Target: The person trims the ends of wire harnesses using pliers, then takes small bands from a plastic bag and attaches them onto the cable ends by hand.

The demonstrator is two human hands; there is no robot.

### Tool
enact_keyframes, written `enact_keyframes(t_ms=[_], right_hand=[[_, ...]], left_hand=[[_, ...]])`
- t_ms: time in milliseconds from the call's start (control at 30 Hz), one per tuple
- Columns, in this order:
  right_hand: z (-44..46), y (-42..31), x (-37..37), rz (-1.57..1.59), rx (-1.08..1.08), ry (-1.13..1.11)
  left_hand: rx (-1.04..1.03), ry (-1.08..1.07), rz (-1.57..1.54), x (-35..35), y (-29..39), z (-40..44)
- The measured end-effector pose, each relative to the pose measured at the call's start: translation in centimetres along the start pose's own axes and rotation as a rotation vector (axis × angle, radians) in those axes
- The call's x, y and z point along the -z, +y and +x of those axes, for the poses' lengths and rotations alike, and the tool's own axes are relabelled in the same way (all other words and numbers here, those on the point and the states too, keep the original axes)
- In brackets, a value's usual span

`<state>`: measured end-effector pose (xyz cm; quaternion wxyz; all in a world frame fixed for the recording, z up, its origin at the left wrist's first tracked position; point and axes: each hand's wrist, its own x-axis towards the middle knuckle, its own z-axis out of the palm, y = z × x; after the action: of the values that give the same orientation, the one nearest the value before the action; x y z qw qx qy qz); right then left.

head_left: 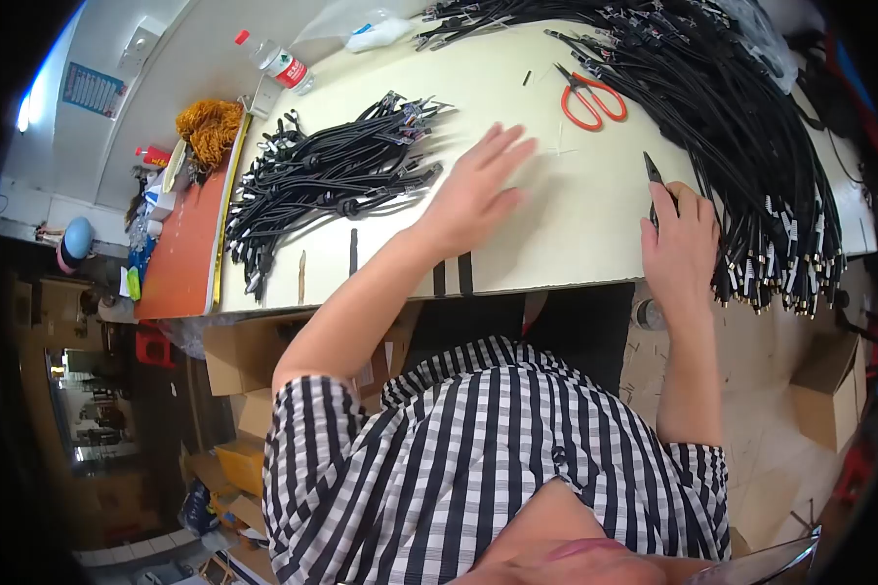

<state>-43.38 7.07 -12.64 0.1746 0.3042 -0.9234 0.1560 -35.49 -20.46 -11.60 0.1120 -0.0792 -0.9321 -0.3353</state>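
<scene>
My left hand (pixel 473 195) is over the pale tabletop, slightly blurred, its fingers apart and nothing in it. Just left of it lies a loose bundle of black cables (pixel 332 171) with bare wire ends toward the hand. Near the right edge of the table my right hand (pixel 681 239) is closed around a black, pointed hand tool (pixel 653 170). The tip sticks out past the fingers; most of the tool is hidden in the palm, so its exact kind is unclear. Beside that hand hangs a large pile of black cables (pixel 766 185) with metal plug ends over the edge.
Red-handled scissors (pixel 592 100) lie toward the back of the table (pixel 576 214). A plastic bottle with a red cap (pixel 281 66) stands at the back left. An orange board (pixel 187 239) borders the left side. Cardboard boxes (pixel 821 390) sit on the floor.
</scene>
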Motion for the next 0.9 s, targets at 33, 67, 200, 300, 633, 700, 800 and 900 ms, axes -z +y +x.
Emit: enact_keyframes(t_ms=[33,67,200,300,633,700,800,900], right_hand=[[0.1,-0.1,0.0,-0.009,-0.007,0.004],[0.2,-0.1,0.1,0.011,-0.031,-0.020],[0.4,0.6,-0.3,0.218,-0.069,0.019],[0.9,1.2,-0.1,0.489,-0.125,0.053],[4.4,4.1,-1.7,1.884,-0.319,0.088],[4.7,4.3,-2.0,1.930,-0.301,0.106],[5.0,4.2,-1.4,1.967,-0.301,0.183],[5.8,4.4,0.1,2.055,-0.252,0.251]], left_hand=[[-0.078,-0.044,0.202,-0.7,0.2,1.6],[-0.155,-0.085,0.403,-1.4,0.3,2.4],[-0.245,-0.152,0.368,-2.7,-0.5,3.2],[0.120,-0.221,-0.537,-1.6,-2.2,2.2],[0.101,0.207,-0.642,-0.4,-2.8,2.5],[0.073,0.258,-0.651,-0.1,-2.4,2.6],[0.045,0.175,-0.587,1.0,-1.7,2.5],[0.070,0.086,-0.522,1.2,-1.2,2.3]])
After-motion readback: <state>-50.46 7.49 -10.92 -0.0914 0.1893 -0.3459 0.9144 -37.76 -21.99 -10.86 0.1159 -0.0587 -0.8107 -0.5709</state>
